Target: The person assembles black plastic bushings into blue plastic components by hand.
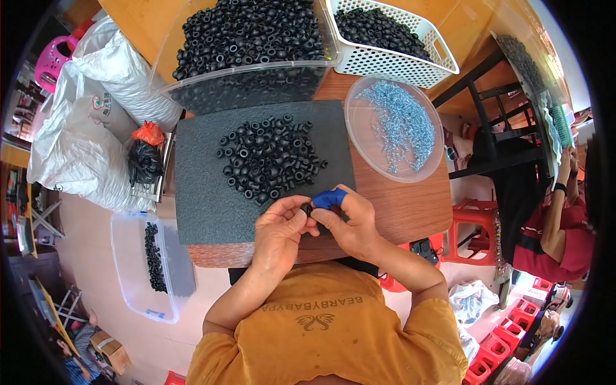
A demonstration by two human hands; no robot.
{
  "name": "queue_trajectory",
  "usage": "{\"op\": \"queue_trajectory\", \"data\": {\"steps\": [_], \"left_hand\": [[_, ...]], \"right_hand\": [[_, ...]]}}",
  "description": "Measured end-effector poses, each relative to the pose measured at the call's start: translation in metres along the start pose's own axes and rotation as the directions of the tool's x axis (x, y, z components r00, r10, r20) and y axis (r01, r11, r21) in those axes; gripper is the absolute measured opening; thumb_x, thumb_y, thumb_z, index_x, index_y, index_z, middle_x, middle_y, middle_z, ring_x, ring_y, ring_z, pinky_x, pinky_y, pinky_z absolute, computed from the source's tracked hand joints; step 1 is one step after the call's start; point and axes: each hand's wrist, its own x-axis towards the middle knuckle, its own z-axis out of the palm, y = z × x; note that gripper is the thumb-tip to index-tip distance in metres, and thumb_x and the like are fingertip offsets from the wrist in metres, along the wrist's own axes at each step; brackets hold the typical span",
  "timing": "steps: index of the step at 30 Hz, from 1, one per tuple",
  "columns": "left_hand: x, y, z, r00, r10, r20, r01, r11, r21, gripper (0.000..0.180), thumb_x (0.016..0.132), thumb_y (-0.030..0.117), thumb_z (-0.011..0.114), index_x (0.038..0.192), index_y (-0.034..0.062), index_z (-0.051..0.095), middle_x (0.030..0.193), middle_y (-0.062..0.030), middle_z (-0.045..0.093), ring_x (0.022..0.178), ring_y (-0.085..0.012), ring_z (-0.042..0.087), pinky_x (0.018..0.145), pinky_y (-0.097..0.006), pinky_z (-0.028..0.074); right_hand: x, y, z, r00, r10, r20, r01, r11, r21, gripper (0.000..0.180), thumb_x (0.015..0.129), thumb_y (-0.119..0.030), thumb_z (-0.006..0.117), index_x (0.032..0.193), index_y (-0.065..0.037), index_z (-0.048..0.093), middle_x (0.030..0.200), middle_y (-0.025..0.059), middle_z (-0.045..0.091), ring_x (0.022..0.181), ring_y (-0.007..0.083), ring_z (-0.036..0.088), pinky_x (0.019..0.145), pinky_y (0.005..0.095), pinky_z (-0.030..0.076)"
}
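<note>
My left hand [279, 230] and my right hand [346, 221] meet at the near edge of a dark grey foam mat [205, 192], pinching one small black rubber ring [307, 208] between their fingertips. A blue finger cover [328, 198] sits on my right index finger. A loose pile of black rubber rings [269, 157] lies on the mat just beyond my hands. To the right, a clear round lid [359, 138] holds small silvery-blue metal pieces [401, 125].
A clear bin [250, 77] and a white slotted basket [385, 61], both full of black rings, stand at the table's far side. White sacks [83, 128] lie left, a clear box [138, 269] sits on the floor. Another person in red [558, 237] is at right, near red stools [471, 234].
</note>
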Motion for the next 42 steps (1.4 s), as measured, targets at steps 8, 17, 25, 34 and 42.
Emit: {"op": "queue_trajectory", "data": {"steps": [8, 17, 25, 34, 42], "left_hand": [[-0.001, -0.003, -0.001, 0.999, -0.033, 0.027, 0.034, 0.999, -0.025, 0.021, 0.090, 0.002, 0.056, 0.110, -0.0039, 0.057, 0.094, -0.0109, 0.061, 0.077, -0.0182, 0.061, 0.068, -0.032, 0.053], [-0.002, -0.004, 0.002, 0.999, -0.032, 0.003, 0.032, 0.999, 0.019, 0.021, 0.090, 0.002, 0.056, 0.110, -0.0044, 0.057, 0.096, -0.0112, 0.062, 0.078, -0.0179, 0.061, 0.068, -0.032, 0.053], [0.001, -0.003, 0.005, 0.999, -0.029, 0.024, 0.028, 0.998, 0.059, 0.023, 0.088, 0.005, 0.060, 0.109, -0.0045, 0.058, 0.094, -0.0128, 0.063, 0.077, -0.0188, 0.061, 0.068, -0.032, 0.052], [-0.002, -0.002, -0.004, 0.994, -0.050, 0.101, 0.040, 0.994, 0.101, 0.018, 0.088, 0.002, 0.058, 0.106, -0.0038, 0.059, 0.091, -0.0123, 0.062, 0.070, -0.0150, 0.058, 0.063, -0.028, 0.050], [-0.001, 0.000, -0.005, 0.993, -0.057, 0.105, 0.047, 0.994, 0.103, 0.021, 0.089, 0.005, 0.058, 0.108, -0.0038, 0.056, 0.091, -0.0137, 0.062, 0.068, -0.0151, 0.058, 0.062, -0.028, 0.049]], "right_hand": [[0.002, 0.003, -0.001, 0.981, -0.192, 0.003, 0.191, 0.976, -0.105, 0.014, 0.073, 0.001, 0.069, 0.085, -0.001, 0.061, 0.074, 0.0092, 0.059, 0.060, 0.0205, 0.054, 0.051, 0.0299, 0.042], [0.004, -0.001, 0.003, 0.978, -0.197, -0.070, 0.180, 0.964, -0.197, 0.017, 0.073, 0.000, 0.069, 0.088, -0.002, 0.060, 0.072, 0.0096, 0.055, 0.065, 0.0269, 0.054, 0.052, 0.0352, 0.042], [0.005, 0.004, -0.007, 0.996, 0.034, -0.087, -0.038, 0.998, -0.046, 0.014, 0.077, -0.002, 0.069, 0.090, -0.002, 0.062, 0.074, 0.0099, 0.055, 0.063, 0.0216, 0.055, 0.054, 0.0316, 0.043], [0.033, 0.038, -0.017, 0.974, -0.222, -0.032, 0.170, 0.823, -0.543, 0.015, 0.074, -0.001, 0.069, 0.086, 0.001, 0.061, 0.078, 0.0133, 0.056, 0.072, 0.0279, 0.054, 0.060, 0.0367, 0.043], [0.045, 0.042, -0.009, 0.951, -0.240, 0.193, 0.305, 0.638, -0.708, 0.013, 0.068, -0.003, 0.066, 0.065, -0.003, 0.053, 0.074, 0.0145, 0.049, 0.074, 0.0315, 0.050, 0.057, 0.0407, 0.044]]}}
